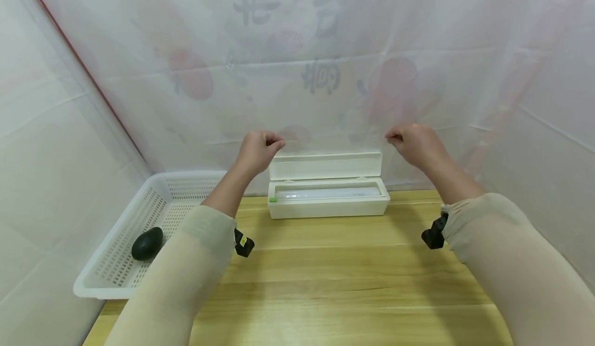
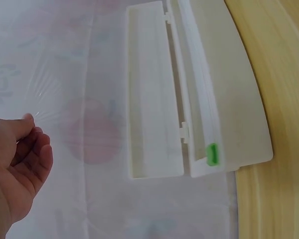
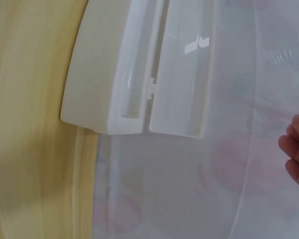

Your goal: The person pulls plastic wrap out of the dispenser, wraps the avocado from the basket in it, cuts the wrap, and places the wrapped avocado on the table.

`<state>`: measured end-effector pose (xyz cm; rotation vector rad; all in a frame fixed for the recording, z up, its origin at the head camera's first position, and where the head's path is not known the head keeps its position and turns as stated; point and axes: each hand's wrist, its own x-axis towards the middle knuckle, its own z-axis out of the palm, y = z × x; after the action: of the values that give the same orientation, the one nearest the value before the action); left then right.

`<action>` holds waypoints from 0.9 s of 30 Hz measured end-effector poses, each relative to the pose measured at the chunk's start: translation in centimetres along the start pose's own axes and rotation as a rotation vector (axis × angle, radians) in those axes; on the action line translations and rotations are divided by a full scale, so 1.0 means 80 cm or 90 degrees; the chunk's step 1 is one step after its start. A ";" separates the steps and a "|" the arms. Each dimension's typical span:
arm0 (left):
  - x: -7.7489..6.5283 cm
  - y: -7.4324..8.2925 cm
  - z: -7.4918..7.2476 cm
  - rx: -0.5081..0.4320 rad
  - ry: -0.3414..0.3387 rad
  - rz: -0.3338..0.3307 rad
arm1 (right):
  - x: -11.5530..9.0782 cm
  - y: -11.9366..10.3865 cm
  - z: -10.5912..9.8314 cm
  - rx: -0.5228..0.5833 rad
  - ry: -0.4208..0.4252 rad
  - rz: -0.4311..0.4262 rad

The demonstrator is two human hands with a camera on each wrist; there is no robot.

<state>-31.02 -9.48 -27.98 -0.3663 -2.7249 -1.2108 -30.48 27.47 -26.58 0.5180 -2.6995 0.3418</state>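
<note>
As 2 hands pinch film, the box lies crosswise; lid raised.

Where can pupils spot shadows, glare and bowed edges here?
Head: soft arm shadows on the wooden table; left wrist: the white box looks bowed, probably lens distortion, with glints on clear film by the left hand; right wrist: bright glare over the open lid.

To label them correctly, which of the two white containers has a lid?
The long, narrow box: its hinged lid stands open. The perforated basket on the left shows no lid.
</note>
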 end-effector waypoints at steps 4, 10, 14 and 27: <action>0.002 0.003 -0.005 0.007 0.004 0.004 | 0.003 -0.002 -0.005 -0.004 0.012 -0.007; 0.006 0.007 -0.014 0.017 0.022 0.009 | 0.007 -0.007 -0.013 -0.010 0.028 -0.016; 0.009 0.012 -0.019 0.011 0.025 0.013 | 0.009 -0.008 -0.018 -0.010 0.041 -0.018; 0.022 0.027 -0.026 0.019 0.067 0.031 | 0.019 -0.014 -0.030 -0.031 0.078 -0.018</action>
<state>-32.08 -9.32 -24.62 -0.3516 -2.6265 -1.1416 -30.60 26.72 -23.61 0.5047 -2.5726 0.2899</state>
